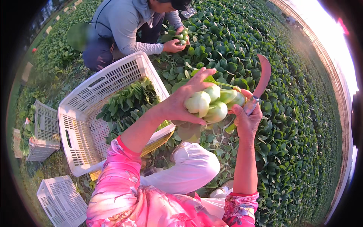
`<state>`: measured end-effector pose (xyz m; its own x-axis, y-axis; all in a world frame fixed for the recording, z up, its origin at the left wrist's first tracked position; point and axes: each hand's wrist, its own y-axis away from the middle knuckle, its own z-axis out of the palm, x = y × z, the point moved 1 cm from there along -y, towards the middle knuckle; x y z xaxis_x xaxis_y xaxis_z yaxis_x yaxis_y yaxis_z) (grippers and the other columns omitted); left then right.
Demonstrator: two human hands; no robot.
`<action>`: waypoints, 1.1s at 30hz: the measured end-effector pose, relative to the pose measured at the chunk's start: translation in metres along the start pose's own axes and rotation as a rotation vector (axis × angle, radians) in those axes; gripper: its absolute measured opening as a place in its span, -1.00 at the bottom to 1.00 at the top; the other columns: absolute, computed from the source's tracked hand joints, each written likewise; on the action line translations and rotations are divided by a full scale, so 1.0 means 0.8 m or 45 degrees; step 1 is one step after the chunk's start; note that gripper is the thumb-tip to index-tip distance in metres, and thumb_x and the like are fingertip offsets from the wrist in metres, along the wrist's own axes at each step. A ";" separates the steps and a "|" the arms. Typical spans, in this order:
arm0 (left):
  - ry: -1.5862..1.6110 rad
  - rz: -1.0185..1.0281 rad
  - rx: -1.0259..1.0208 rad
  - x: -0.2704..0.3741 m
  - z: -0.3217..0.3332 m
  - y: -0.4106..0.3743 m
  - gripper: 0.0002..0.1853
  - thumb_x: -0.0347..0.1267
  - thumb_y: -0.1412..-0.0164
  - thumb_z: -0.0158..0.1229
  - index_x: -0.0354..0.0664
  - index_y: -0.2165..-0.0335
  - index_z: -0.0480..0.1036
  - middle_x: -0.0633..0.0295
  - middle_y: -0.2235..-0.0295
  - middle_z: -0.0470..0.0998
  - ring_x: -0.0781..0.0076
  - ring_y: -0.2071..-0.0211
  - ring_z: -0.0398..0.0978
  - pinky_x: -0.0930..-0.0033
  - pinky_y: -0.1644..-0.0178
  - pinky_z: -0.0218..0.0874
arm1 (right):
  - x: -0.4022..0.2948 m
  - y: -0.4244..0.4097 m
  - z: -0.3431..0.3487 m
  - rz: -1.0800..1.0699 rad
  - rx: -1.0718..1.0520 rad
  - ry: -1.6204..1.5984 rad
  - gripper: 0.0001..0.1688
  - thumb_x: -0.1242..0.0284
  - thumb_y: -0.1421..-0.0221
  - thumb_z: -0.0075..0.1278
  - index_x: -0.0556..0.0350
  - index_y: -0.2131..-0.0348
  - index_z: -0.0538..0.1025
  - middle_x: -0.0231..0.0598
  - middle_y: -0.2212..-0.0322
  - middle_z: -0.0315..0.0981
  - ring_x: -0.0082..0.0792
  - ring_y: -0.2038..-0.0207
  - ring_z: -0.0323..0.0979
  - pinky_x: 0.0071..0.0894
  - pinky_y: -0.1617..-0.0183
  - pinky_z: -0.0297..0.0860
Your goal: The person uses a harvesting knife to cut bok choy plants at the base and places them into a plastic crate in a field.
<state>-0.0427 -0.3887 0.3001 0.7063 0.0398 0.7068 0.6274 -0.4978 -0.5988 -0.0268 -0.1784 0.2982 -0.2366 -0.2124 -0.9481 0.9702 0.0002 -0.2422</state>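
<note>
Several heads of green bok choy (208,102) are bunched in my left hand (184,99), their pale bases turned towards me and to the right. My right hand (248,116) grips a sickle-shaped harvesting knife (264,75) by its metal ferrule and handle, the curved blade pointing up and away from the bunch. The thumb and fingertips of that hand also touch the rightmost head and a loose leaf stalk. Most of the leaves of the bunch are hidden behind my left hand. To the left stands a white plastic crate (97,85) partly filled with bok choy (127,102).
A co-worker (124,28) squats ahead, holding bok choy (181,37) in both hands. Dense growing bok choy (295,136) covers the right side. A filled grey crate (46,130) and a white crate (62,198) stand at left. Cut leaves litter the ground before my knees.
</note>
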 end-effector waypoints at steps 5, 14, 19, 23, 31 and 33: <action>0.378 -0.212 -0.044 0.034 -0.051 0.075 0.24 -0.33 0.40 0.40 -0.10 -0.17 -0.29 0.09 -0.06 0.15 0.30 -0.05 0.17 0.31 -0.12 -0.07 | 0.004 0.018 0.105 -0.083 -0.294 0.107 -0.47 0.56 0.23 0.18 0.27 0.18 0.36 -0.11 0.21 0.39 -0.46 0.22 0.38 -0.52 0.15 0.32; 0.588 -0.894 0.213 0.036 -0.121 0.225 0.00 -0.48 0.36 0.31 -0.15 -0.10 -0.04 0.25 0.16 0.37 0.49 0.12 0.29 0.41 -0.03 0.08 | 0.078 0.019 0.225 0.551 -0.774 1.014 -0.47 0.32 0.27 0.24 0.16 0.26 0.42 -0.46 0.64 0.28 -0.62 0.55 0.22 -0.59 0.46 0.23; 0.737 -1.171 0.606 0.041 -0.150 0.282 -0.11 -0.58 0.36 0.29 -0.17 -0.04 0.08 0.27 0.13 0.37 0.48 0.13 0.31 0.39 -0.02 0.09 | 0.125 0.017 0.258 0.184 -0.733 1.368 -0.58 0.36 0.30 0.24 0.18 0.45 0.37 -0.32 0.71 0.27 -0.50 0.66 0.17 -0.49 0.53 0.22; 0.695 -1.311 1.089 0.038 -0.210 0.341 -0.24 -0.65 0.32 0.23 -0.20 0.03 0.19 0.25 0.16 0.38 0.43 0.14 0.35 0.35 0.02 0.17 | 0.164 -0.002 0.212 -0.078 -0.569 1.325 -0.58 0.40 0.29 0.23 0.11 0.40 0.37 -0.27 0.68 0.35 -0.42 0.66 0.29 -0.46 0.53 0.28; -0.971 -2.404 1.056 -0.169 -0.306 0.505 0.24 -0.03 0.38 0.35 -0.16 -0.14 -0.28 -0.08 0.10 0.31 0.05 0.10 0.33 0.16 0.01 0.12 | 0.216 0.015 0.164 -0.516 -1.120 1.216 -0.66 0.58 0.37 0.17 0.08 0.48 0.37 -0.29 0.67 0.35 -0.29 0.64 0.34 -0.44 0.57 0.26; -0.675 -2.581 1.133 -0.240 -0.282 0.559 0.38 0.20 0.39 0.25 -0.12 -0.13 -0.52 -0.18 -0.11 -0.12 -0.09 -0.11 -0.02 -0.10 -0.07 -0.09 | 0.217 0.019 0.163 -0.410 -0.935 1.155 -0.68 0.63 0.41 0.11 0.07 0.50 0.36 -0.30 0.71 0.28 -0.30 0.67 0.30 -0.42 0.60 0.23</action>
<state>0.0283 -0.8144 -0.0179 -0.9296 0.0531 0.3647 0.2319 0.8534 0.4669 -0.0468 -0.3429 0.1570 -0.6977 0.4576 -0.5512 0.6694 0.6906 -0.2739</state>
